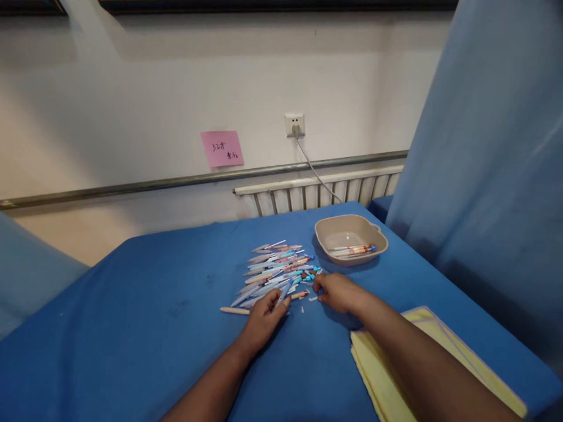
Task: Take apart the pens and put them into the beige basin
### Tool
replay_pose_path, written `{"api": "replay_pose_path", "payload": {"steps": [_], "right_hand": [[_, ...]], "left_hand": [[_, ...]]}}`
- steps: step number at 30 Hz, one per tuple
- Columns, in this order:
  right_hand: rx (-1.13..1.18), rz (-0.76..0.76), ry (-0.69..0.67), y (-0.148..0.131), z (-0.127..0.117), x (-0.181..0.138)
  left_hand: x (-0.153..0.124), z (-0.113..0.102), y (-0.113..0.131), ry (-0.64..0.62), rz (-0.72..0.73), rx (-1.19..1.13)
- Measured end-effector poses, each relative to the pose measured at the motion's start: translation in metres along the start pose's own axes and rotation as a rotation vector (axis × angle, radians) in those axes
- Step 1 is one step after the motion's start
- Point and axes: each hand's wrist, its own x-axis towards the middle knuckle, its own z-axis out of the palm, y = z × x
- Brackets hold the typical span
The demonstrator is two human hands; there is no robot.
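Observation:
My left hand (262, 321) is closed around a light-blue pen barrel (285, 289), which points up and away from me. Fingertips pressed together, my right hand (338, 292) is at the right edge of the pile; what it holds, if anything, is hidden. Between and beyond the hands lies a loose pile of pen parts (272, 271): blue, beige and grey barrels, thin white refills and small turquoise and brown pieces. A few tiny clear or white bits (302, 309) are scattered in front of it. Several pens (352, 252) with orange and blue ends rest in a beige plastic basin (323, 231).
A folded yellow cloth (433, 328) lies under my right forearm on the blue-covered table (132, 328). Blue curtains (492, 176) hang at the right. Behind stand a white railing (316, 180) and a wall socket (294, 124) with a plugged-in cord.

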Motion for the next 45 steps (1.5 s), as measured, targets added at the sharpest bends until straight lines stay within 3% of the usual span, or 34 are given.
{"api": "replay_pose_path", "payload": {"steps": [8, 18, 34, 45], "right_hand": [[0.134, -0.031, 0.059, 0.012, 0.009, 0.008], [0.726, -0.002, 0.0, 0.025, 0.029, 0.026], [0.792, 0.035, 0.011, 0.027, 0.027, 0.026], [1.082, 0.007, -0.034, 0.017, 0.014, 0.02]], "left_hand": [[0.004, -0.003, -0.007, -0.084, -0.049, -0.148], [0.001, -0.005, -0.004, -0.105, -0.107, -0.34], [0.002, -0.004, -0.003, -0.11, -0.107, -0.332], [0.002, -0.001, -0.004, -0.108, -0.078, -0.284]]}}
